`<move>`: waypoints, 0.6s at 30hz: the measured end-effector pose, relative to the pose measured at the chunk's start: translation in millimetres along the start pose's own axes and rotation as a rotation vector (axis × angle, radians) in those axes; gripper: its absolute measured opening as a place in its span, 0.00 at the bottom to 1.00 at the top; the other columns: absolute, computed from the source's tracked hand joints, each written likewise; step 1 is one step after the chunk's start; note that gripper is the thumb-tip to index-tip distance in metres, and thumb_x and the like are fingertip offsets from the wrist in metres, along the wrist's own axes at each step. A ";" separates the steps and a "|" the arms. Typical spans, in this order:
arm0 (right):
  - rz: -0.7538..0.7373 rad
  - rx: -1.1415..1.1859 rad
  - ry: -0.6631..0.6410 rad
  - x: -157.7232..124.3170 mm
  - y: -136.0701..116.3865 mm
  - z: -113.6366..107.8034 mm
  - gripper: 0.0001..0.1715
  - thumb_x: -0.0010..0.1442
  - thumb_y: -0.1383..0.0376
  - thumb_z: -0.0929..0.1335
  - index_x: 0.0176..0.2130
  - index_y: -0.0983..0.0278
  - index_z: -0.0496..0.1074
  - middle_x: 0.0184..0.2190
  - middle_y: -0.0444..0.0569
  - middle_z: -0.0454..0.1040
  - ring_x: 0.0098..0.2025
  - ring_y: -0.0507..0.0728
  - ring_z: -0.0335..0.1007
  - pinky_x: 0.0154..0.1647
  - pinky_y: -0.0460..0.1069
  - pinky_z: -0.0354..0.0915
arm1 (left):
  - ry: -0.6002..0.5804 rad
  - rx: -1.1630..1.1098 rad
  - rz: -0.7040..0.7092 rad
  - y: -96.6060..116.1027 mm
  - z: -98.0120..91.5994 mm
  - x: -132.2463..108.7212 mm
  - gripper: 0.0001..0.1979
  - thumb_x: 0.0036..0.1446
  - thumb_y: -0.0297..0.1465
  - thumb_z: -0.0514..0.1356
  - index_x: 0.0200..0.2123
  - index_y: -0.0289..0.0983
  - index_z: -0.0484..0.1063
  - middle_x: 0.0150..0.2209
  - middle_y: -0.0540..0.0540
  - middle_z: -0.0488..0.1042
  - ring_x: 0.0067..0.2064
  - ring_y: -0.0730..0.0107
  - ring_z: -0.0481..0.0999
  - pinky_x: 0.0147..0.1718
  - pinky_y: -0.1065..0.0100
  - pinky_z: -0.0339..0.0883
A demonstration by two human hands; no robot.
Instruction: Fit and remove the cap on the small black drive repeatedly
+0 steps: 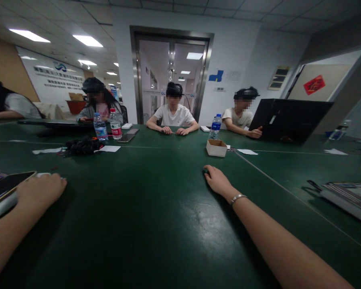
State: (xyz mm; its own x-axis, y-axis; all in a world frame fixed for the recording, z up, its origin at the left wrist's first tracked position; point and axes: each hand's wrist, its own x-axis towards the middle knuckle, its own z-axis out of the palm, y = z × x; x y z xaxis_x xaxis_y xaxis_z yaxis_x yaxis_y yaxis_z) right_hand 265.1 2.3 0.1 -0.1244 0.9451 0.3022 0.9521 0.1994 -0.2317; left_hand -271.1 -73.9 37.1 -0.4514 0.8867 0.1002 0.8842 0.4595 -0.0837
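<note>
My left hand (pixel 42 188) rests on the green table (pixel 132 208) at the left, its fingers bent beside a phone (pixel 6 186) and a white object (pixel 1 206); what its fingers hold, if anything, is hidden. Right of the middle, my right hand (pixel 218 179) lies on the tabletop with its fingers curled around something small and dark at the fingertips, too small to name. A bracelet (pixel 238 198) circles that wrist. Beyond this hand stands an open cardboard box (pixel 216 150).
Across the table sit several people with headgear. Two bottles (pixel 100 129) (pixel 115 127) and a black bundle (pixel 82 145) are at the left. Another bottle (pixel 215 127) stands behind the box. A black monitor (pixel 289 120) and a grey case (pixel 349 200) are at the right.
</note>
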 end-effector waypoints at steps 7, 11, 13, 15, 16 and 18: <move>-0.033 0.257 0.030 34.2 -95.5 42.0 0.19 0.58 0.66 0.63 0.51 0.64 0.65 0.46 0.59 0.72 0.49 0.62 0.67 0.49 0.54 0.59 | -0.046 0.270 0.070 9.9 -10.3 -11.5 0.25 0.60 0.35 0.35 0.43 0.41 0.69 0.46 0.41 0.76 0.48 0.52 0.71 0.41 0.56 0.55; -0.107 0.446 -0.012 37.5 -115.7 48.6 0.09 0.56 0.64 0.67 0.40 0.59 0.69 0.38 0.51 0.73 0.43 0.60 0.68 0.47 0.55 0.59 | 0.004 0.285 0.052 4.8 -6.5 -6.7 0.24 0.59 0.38 0.39 0.48 0.40 0.69 0.49 0.39 0.74 0.50 0.44 0.67 0.41 0.52 0.53; -0.099 0.559 -0.012 37.9 -113.0 47.2 0.06 0.56 0.63 0.67 0.37 0.59 0.69 0.37 0.48 0.73 0.41 0.57 0.68 0.47 0.54 0.59 | 0.022 0.285 0.033 3.2 -4.8 -5.4 0.25 0.58 0.38 0.39 0.48 0.39 0.70 0.50 0.38 0.73 0.51 0.43 0.65 0.40 0.53 0.54; -0.039 0.691 0.000 39.7 -107.4 45.7 0.06 0.56 0.61 0.66 0.36 0.60 0.70 0.36 0.47 0.73 0.39 0.56 0.68 0.44 0.52 0.61 | 0.030 0.283 0.021 4.4 -5.3 -6.8 0.25 0.57 0.37 0.39 0.45 0.38 0.72 0.50 0.38 0.73 0.52 0.43 0.65 0.39 0.56 0.54; -0.007 0.749 0.012 41.1 -104.7 45.5 0.08 0.56 0.59 0.66 0.36 0.60 0.70 0.36 0.47 0.73 0.39 0.55 0.68 0.43 0.51 0.62 | 0.033 0.280 0.017 5.9 -6.5 -8.5 0.26 0.57 0.36 0.39 0.44 0.36 0.73 0.50 0.38 0.73 0.52 0.44 0.64 0.39 0.56 0.54; 0.047 0.830 0.053 44.7 -100.7 46.6 0.11 0.56 0.57 0.65 0.36 0.61 0.70 0.35 0.46 0.73 0.38 0.55 0.68 0.41 0.51 0.62 | 0.026 0.251 -0.001 9.5 -9.7 -12.6 0.25 0.56 0.35 0.39 0.43 0.34 0.73 0.50 0.36 0.73 0.51 0.45 0.65 0.38 0.58 0.55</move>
State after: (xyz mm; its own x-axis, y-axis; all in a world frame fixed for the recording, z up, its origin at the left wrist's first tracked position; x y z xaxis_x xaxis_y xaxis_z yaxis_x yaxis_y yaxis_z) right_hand 150.6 36.5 -6.1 -0.0565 0.9478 0.3138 0.4385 0.3059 -0.8450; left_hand -255.8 -81.1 44.6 -0.4465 0.8859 0.1256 0.8245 0.4619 -0.3270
